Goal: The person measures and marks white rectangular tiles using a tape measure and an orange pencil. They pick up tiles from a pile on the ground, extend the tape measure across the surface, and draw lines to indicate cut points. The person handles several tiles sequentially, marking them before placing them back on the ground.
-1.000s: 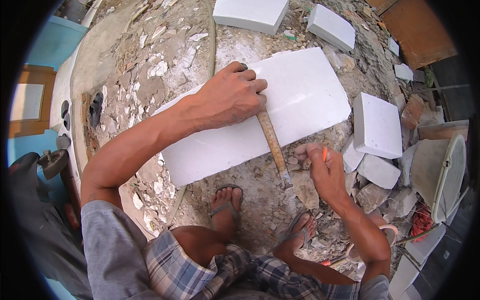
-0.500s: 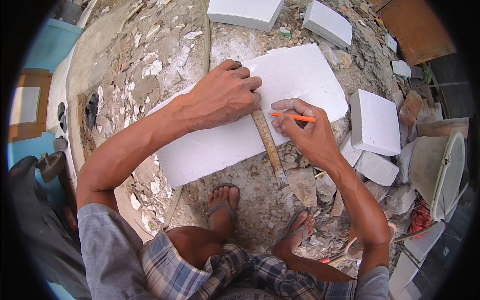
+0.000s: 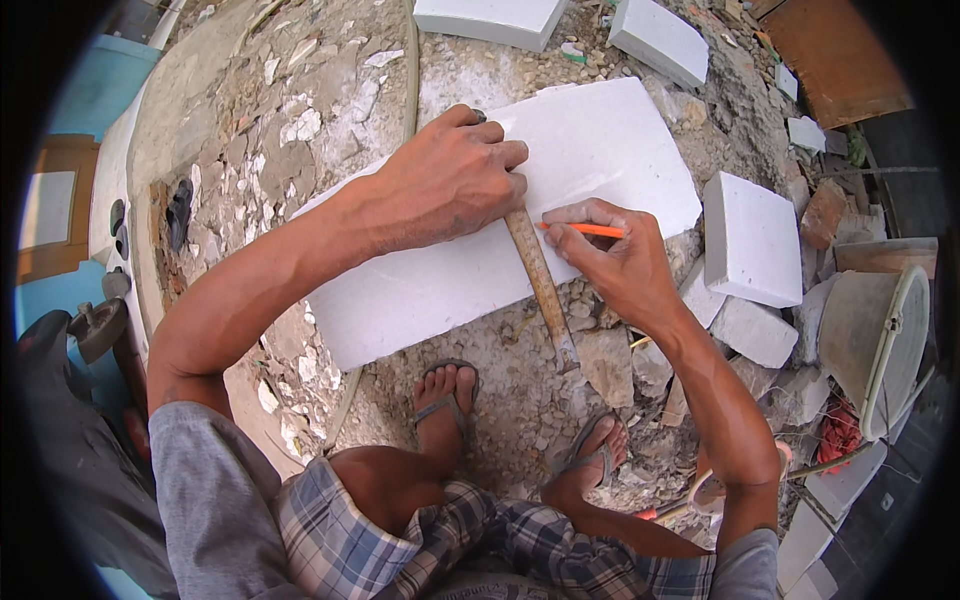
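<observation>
A long white slab [image 3: 420, 305] lies on the rubble ground in front of me. My left hand [image 3: 460, 175] presses on it, fingers curled over a worn, rusty flat metal bar [image 3: 540, 275] that crosses the slab, its lower end reaching past the near edge. My right hand [image 3: 600, 255] pinches an orange pencil [image 3: 595, 229], its tip at the slab surface close beside the bar's right edge.
Smaller white blocks [image 3: 752, 238] lie behind and to the right. A dirty plastic bucket [image 3: 860, 350] and broken pieces [image 3: 620, 370] sit at the right. A hose [image 3: 411, 80] runs beyond the slab. Sandals [image 3: 180, 215] and a wooden frame [image 3: 75, 205] are at the left.
My right hand has risen from below the slab's near edge onto its top, bringing the pencil beside the bar. My left hand stays on the bar.
</observation>
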`<state>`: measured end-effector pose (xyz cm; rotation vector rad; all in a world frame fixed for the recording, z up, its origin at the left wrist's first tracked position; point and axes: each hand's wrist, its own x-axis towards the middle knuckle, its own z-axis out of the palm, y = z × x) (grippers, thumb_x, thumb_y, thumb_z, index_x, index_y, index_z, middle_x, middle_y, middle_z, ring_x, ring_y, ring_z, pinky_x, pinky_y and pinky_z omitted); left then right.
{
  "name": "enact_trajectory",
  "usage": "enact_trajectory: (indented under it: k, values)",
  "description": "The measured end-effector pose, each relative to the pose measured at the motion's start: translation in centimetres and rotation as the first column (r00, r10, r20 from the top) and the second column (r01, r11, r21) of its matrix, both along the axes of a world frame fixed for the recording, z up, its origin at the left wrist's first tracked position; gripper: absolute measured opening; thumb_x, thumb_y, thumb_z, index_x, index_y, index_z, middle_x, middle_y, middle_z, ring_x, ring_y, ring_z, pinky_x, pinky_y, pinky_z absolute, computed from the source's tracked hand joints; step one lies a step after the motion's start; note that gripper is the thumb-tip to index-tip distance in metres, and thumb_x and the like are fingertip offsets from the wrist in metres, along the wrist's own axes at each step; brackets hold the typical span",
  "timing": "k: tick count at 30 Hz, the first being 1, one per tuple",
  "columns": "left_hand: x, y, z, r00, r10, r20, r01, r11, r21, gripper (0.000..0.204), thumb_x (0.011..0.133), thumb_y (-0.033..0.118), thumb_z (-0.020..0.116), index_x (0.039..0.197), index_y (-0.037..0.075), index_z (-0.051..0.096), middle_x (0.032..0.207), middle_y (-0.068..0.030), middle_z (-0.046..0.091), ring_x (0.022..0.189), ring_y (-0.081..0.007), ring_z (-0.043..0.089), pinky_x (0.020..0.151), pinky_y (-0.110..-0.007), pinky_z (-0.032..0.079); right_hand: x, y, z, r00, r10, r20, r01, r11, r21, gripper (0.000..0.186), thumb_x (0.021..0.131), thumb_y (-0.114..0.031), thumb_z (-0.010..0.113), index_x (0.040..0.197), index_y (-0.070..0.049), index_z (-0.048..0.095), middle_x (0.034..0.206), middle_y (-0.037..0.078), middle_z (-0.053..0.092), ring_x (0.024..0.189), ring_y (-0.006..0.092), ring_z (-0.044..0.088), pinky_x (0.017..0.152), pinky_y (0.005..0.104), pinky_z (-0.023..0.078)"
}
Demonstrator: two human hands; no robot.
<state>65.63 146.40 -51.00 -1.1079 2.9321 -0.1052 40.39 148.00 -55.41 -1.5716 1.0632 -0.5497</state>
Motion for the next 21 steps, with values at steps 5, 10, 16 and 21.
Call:
enact_trajectory:
  k: [5,10,16,21]
  values:
    - [0.1,-0.06,-0.62,1.0,0.014,-0.003,-0.014,1.0,-0.012,0.007,0.086,0.023,0.078,0.087,0.016,0.078,0.088,-0.0014,0.063,0.095,-0.0211,0.066,0.089,-0.039,0.051,0.27,0.05,0.4,1.0,0.006,-0.029,-0.008,0.999,-0.046,0.026,0.1,-0.023,0.073,0.112,-0.001,0.081,0.079,0.007,0.076,0.062,0.0063,0.057,0.056,0.0277,0.047]
    - [-0.05,-0.13,-0.55,1.0,0.007,-0.008,-0.008,1.0,-0.025,0.007,0.086,0.022,0.078,0.087,0.015,0.079,0.089,-0.0013,0.065,0.094,-0.0209,0.067,0.089,-0.039,0.052,0.1,-0.14,0.21,0.999,0.017,-0.048,-0.022,0.994,-0.106,0.026,0.099,-0.023,0.073,0.111,-0.002,0.081,0.079,0.01,0.077,0.061,0.0077,0.057,0.056,0.029,0.047]
    - [0.02,-0.1,-0.58,1.0,0.018,0.008,-0.018,1.0,-0.023,0.012,0.088,0.023,0.078,0.085,0.012,0.078,0.092,-0.0017,0.067,0.095,-0.0207,0.067,0.09,-0.039,0.052,0.11,-0.22,0.15,0.998,0.028,-0.049,-0.034,0.993,-0.115,0.025,0.098,-0.023,0.072,0.11,-0.003,0.082,0.078,0.011,0.077,0.058,0.0094,0.057,0.054,0.0303,0.046]
    - [0.05,-0.05,-0.58,1.0,0.017,0.02,-0.016,0.999,-0.029,0.018,0.089,0.026,0.078,0.083,0.01,0.078,0.093,-0.0017,0.067,0.095,-0.0208,0.067,0.09,-0.039,0.052,0.24,-0.2,-0.09,0.999,0.025,-0.034,-0.029,0.993,-0.113,0.025,0.097,-0.023,0.072,0.109,-0.003,0.082,0.077,0.012,0.076,0.057,0.0101,0.056,0.054,0.0313,0.047]
